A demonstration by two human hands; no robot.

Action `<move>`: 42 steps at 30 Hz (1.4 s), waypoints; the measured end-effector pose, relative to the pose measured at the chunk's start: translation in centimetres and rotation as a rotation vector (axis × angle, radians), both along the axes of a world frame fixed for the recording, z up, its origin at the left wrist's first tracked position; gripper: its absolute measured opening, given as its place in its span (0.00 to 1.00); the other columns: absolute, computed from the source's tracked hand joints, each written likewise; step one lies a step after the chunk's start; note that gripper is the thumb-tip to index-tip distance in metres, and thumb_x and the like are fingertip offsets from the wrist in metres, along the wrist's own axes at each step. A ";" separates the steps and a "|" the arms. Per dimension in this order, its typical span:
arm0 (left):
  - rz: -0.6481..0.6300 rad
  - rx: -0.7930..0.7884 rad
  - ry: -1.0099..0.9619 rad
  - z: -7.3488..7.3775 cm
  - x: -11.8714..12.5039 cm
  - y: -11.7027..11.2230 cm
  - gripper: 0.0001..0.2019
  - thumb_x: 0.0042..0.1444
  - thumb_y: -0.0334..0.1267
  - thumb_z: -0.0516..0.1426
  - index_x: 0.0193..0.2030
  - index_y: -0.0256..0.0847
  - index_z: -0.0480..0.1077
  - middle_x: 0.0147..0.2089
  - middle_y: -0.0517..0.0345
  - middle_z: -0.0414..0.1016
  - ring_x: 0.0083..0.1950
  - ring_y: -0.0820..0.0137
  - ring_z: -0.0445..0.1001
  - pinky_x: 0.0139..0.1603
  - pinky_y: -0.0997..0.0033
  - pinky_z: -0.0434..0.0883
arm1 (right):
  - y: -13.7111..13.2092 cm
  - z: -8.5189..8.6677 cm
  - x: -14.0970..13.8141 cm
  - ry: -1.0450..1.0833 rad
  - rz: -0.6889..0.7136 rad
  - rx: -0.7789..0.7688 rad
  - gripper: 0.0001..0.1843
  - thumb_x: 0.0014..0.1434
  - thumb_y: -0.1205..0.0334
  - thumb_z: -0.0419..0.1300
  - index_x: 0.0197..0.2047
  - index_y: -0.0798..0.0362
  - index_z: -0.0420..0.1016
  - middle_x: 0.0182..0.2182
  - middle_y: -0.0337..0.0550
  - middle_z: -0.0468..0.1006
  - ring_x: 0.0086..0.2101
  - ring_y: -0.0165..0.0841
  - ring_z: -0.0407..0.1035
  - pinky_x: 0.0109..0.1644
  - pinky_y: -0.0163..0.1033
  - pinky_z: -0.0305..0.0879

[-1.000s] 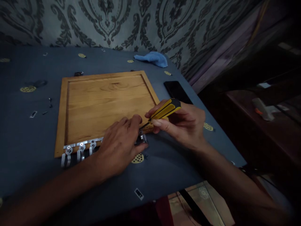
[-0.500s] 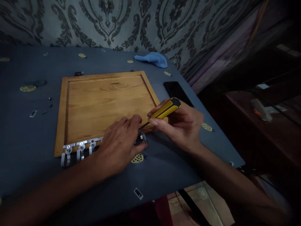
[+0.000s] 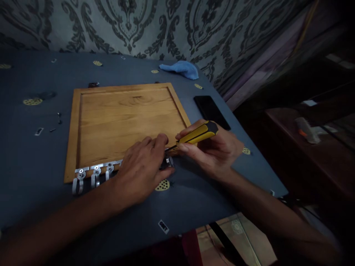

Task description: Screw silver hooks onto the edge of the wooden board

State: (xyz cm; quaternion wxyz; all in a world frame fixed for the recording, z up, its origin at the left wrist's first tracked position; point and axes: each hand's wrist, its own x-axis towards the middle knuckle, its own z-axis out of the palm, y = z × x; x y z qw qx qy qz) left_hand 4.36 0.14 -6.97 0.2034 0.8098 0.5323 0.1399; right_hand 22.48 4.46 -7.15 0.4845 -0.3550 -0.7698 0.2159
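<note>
A wooden framed panel (image 3: 124,122) lies flat on the blue tablecloth, with a metal hook rail (image 3: 97,168) along its near edge. Screw heads show on the hooks at the rail's left part. My left hand (image 3: 145,166) is closed over the right part of the rail, thumb below and fingers on top, hiding much of it. In my right hand (image 3: 213,151) is a yellow-and-black screwdriver (image 3: 196,136), gripped by its handle and tilted. Its thin shaft points down-left to the rail beside my left fingertips; the tip's exact contact is hidden.
Several small screws (image 3: 59,120) lie left of the panel. A black phone (image 3: 212,111) rests to its right, and a blue cloth (image 3: 181,69) is behind it near the wall. The table's right edge (image 3: 257,151) drops off toward a dark area with a reddish-brown surface (image 3: 302,151).
The screwdriver's handle has swung lower and to the right along with my right hand, its shaft still at the rail. My left hand has stayed in place.
</note>
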 end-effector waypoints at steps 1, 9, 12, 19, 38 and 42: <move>-0.003 0.010 0.000 -0.1 0.0 0.0 0.23 0.58 0.41 0.63 0.53 0.43 0.56 0.49 0.53 0.74 0.52 0.53 0.74 0.49 0.49 0.74 | 0.0 0.0 0.0 0.007 -0.010 -0.020 0.13 0.58 0.52 0.69 0.30 0.49 0.73 0.25 0.37 0.74 0.28 0.33 0.71 0.31 0.40 0.68; 0.000 -0.013 0.009 -0.1 0.0 0.1 0.22 0.58 0.41 0.63 0.52 0.43 0.56 0.49 0.52 0.73 0.51 0.54 0.74 0.48 0.51 0.73 | 0.4 -0.1 -0.1 0.062 0.001 -0.040 0.15 0.56 0.50 0.71 0.29 0.48 0.73 0.25 0.36 0.74 0.26 0.32 0.70 0.29 0.40 0.66; 0.005 -0.010 0.008 0.1 0.1 0.1 0.21 0.59 0.41 0.63 0.52 0.43 0.56 0.49 0.53 0.73 0.51 0.54 0.74 0.48 0.52 0.72 | -0.1 0.5 0.1 0.036 0.009 0.080 0.11 0.56 0.52 0.71 0.32 0.46 0.75 0.27 0.38 0.76 0.27 0.35 0.71 0.30 0.43 0.68; 0.019 -0.054 0.029 0.4 0.2 0.1 0.21 0.58 0.42 0.63 0.52 0.43 0.57 0.48 0.52 0.74 0.51 0.55 0.74 0.48 0.53 0.72 | -0.5 1.0 0.1 0.137 -0.086 0.095 0.12 0.60 0.48 0.67 0.31 0.44 0.74 0.28 0.39 0.75 0.27 0.35 0.70 0.29 0.44 0.69; 0.010 0.018 0.023 -0.2 0.1 0.2 0.24 0.58 0.42 0.64 0.54 0.42 0.56 0.50 0.50 0.74 0.52 0.52 0.74 0.48 0.50 0.74 | 0.2 0.0 -0.4 0.085 -0.004 -0.012 0.11 0.57 0.53 0.71 0.32 0.46 0.73 0.26 0.36 0.72 0.27 0.32 0.69 0.28 0.40 0.68; 0.009 0.017 0.011 -0.2 0.1 0.1 0.22 0.58 0.41 0.63 0.53 0.42 0.57 0.50 0.50 0.74 0.53 0.52 0.74 0.49 0.49 0.74 | 0.2 0.3 -0.4 0.078 0.023 -0.032 0.12 0.56 0.52 0.71 0.31 0.46 0.73 0.26 0.37 0.73 0.28 0.33 0.70 0.28 0.40 0.68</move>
